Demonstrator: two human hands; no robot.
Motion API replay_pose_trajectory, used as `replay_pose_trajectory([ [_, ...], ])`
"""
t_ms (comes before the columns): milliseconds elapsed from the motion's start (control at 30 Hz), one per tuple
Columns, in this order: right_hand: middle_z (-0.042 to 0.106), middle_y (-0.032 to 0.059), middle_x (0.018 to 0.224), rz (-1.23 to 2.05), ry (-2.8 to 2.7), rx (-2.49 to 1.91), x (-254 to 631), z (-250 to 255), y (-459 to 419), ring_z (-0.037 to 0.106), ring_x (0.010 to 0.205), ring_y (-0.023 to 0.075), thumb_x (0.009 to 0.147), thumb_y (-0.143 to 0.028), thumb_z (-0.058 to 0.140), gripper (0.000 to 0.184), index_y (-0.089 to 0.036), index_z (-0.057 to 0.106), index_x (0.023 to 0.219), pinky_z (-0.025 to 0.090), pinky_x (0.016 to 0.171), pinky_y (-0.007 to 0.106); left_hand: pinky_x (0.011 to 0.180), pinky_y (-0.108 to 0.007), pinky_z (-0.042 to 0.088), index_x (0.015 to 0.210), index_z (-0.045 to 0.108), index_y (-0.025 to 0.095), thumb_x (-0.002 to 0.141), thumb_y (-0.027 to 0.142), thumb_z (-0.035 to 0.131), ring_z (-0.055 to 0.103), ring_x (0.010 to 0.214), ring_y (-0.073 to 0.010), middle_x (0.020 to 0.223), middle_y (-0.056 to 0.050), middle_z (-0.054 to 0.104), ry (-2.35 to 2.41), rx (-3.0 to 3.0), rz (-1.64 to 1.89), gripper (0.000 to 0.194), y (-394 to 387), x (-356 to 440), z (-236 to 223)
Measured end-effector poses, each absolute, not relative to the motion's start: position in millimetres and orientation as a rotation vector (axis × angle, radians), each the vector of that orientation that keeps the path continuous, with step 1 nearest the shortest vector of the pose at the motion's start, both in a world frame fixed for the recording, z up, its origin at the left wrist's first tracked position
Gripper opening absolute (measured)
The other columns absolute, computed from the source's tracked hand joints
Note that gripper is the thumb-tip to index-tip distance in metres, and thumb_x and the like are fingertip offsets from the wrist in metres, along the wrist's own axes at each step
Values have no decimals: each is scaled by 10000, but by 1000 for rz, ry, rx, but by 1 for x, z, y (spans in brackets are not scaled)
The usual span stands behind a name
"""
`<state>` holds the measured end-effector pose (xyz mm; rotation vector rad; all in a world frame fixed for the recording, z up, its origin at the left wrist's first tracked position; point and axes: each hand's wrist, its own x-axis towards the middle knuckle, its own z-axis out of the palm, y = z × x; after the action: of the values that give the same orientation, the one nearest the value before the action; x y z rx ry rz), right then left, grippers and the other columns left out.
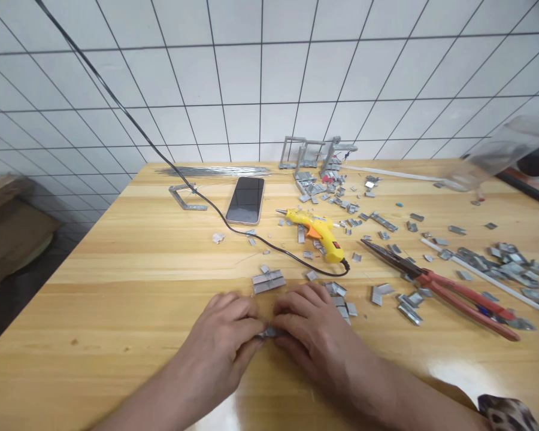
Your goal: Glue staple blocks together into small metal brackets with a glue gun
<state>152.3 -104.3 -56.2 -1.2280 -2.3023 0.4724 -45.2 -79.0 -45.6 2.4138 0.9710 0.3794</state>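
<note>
My left hand (227, 335) and my right hand (312, 329) meet low over the table, fingers pinched from both sides on a small grey metal piece (270, 331). Most of that piece is hidden by my fingers. Just beyond my hands lies a flat joined metal piece (268, 280). Several small bent metal pieces (340, 304) lie past the fingers of my right hand. A yellow glue gun (317, 230) rests on its side farther back, its nozzle to the left. Long-nosed pliers (440, 284) with red handles lie slightly open on the right.
The glue gun's black cord (215, 209) crosses the table and rises left. A phone (246, 200), a bent metal frame (185, 199) and thin rods (220, 171) lie behind. Small metal frames (335, 154) stand near the tiled wall (238, 72). Metal scraps (516, 263) and a clear container (489, 155) are right.
</note>
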Motion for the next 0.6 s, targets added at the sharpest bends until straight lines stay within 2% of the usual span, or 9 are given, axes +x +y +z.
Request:
replay_pose_trajectory([
  [100, 666, 55, 951, 471, -2325, -1244, 155, -52, -105, 528, 938, 244, 826, -131, 654, 142, -200, 672, 949, 363, 873, 443, 768, -356, 405, 939, 653, 197, 860, 113, 573, 517, 863, -223, 891, -41, 609, 974, 2392, 357, 141, -78, -46, -43],
  [233, 666, 68, 1022, 403, -2275, -1226, 166, -46, -102, 533, 948, 237, 785, -121, 682, 201, -195, 661, 971, 375, 870, 426, 824, -370, 416, 1024, 628, 203, 787, 94, 643, 526, 925, -233, 970, -46, 607, 992, 2358, 356, 261, -76, -50, -39],
  [333, 668, 63, 1000, 333, -2290, -1220, 170, -45, -100, 534, 959, 247, 765, -106, 684, 154, -204, 678, 884, 369, 878, 440, 834, -359, 422, 1004, 631, 206, 730, 84, 689, 535, 941, -230, 982, -41, 599, 1012, 2333, 341, 305, -75, -53, -37],
  [433, 662, 53, 969, 355, -2314, -1229, 170, -47, -101, 530, 956, 239, 786, -119, 672, 88, -205, 674, 804, 367, 882, 435, 808, -348, 426, 943, 641, 206, 732, 78, 672, 541, 914, -223, 941, -33, 593, 1029, 2315, 301, 248, -74, -53, -35],
  [600, 659, 56, 969, 404, -2310, -1233, 165, -48, -103, 522, 973, 247, 811, -146, 668, 63, -206, 683, 822, 370, 874, 438, 773, -341, 420, 844, 640, 187, 768, 82, 630, 533, 866, -217, 871, -36, 577, 1049, 2297, 279, 130, -74, -51, -35],
])
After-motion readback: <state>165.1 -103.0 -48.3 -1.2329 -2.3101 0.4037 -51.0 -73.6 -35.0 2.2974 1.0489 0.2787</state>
